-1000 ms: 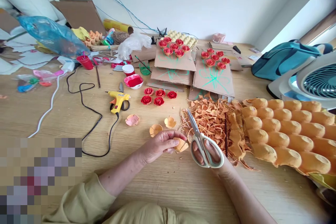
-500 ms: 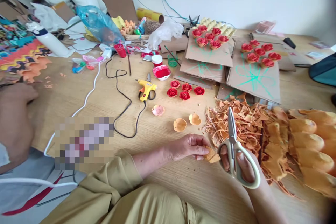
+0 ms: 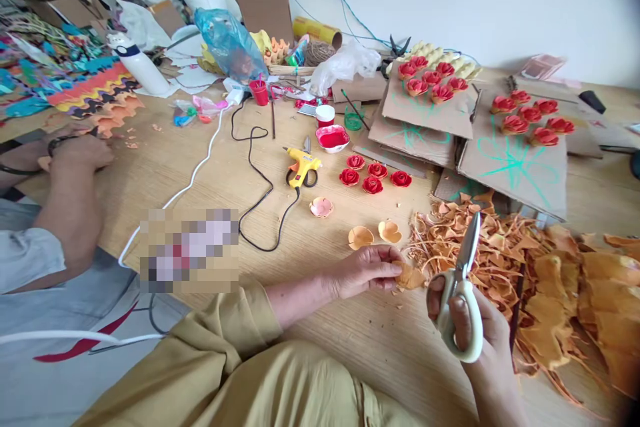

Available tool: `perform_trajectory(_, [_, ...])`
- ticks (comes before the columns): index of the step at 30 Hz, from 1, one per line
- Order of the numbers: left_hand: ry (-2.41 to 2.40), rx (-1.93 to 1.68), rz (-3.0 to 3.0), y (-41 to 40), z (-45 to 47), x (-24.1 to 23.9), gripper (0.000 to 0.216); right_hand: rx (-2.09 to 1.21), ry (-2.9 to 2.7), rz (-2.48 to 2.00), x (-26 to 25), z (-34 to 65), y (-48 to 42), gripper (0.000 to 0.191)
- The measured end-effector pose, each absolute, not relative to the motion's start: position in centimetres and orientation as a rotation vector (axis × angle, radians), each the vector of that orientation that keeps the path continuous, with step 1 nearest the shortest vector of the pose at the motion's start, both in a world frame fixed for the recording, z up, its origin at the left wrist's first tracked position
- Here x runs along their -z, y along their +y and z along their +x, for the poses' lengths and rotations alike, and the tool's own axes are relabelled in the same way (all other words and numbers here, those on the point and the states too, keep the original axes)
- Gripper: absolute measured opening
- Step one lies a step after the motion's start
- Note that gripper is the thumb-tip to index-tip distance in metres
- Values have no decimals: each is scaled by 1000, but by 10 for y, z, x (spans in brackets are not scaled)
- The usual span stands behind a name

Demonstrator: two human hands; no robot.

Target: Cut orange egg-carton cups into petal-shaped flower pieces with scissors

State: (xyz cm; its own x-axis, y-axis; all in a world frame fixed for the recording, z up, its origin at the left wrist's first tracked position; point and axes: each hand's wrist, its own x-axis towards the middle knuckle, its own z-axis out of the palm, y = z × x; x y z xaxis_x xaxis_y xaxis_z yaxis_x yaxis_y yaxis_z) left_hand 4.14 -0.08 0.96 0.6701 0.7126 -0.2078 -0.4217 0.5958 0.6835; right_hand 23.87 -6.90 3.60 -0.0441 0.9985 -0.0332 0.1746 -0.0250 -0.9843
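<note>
Between the thumb and fingers of my left hand point(image 3: 361, 272) is an orange egg-carton cup piece point(image 3: 411, 276), partly covered by the fingertips. My right hand point(image 3: 487, 333) grips cream-handled scissors point(image 3: 469, 247), thumb and fingers in the loops. Their blades point up, together and away from the piece. Just beyond my left hand lie two cut orange cups, a left one point(image 3: 361, 237) and a right one point(image 3: 390, 231). A pinkish cup point(image 3: 321, 207) sits farther off. Orange scraps point(image 3: 465, 240) are heaped beyond the scissors, beside uncut egg carton point(image 3: 550, 307).
Several red paper roses point(image 3: 373, 185) lie mid-table near a dish of red paint point(image 3: 333, 139) and a yellow glue gun point(image 3: 302, 167) with a trailing black cord. More roses stand on cardboard sheets point(image 3: 520, 163). At left, a co-worker's hands point(image 3: 80, 147) rest by the table edge.
The view has swung left, so the table things appear farther right and more of the co-worker shows. The scissors have turned in my right hand, their tips now leaning right. Both holds persist.
</note>
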Motion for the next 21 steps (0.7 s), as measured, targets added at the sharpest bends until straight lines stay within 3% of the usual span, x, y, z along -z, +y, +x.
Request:
perform_trajectory(9, [617,-764,674,-2,41,-13,40,-901,-1747,-1463,-24,253,-68,16])
perform_trajectory(21, [653,-905,815,-3,43,-4,31,-531,-2171,-1426,-35,253,-59,21])
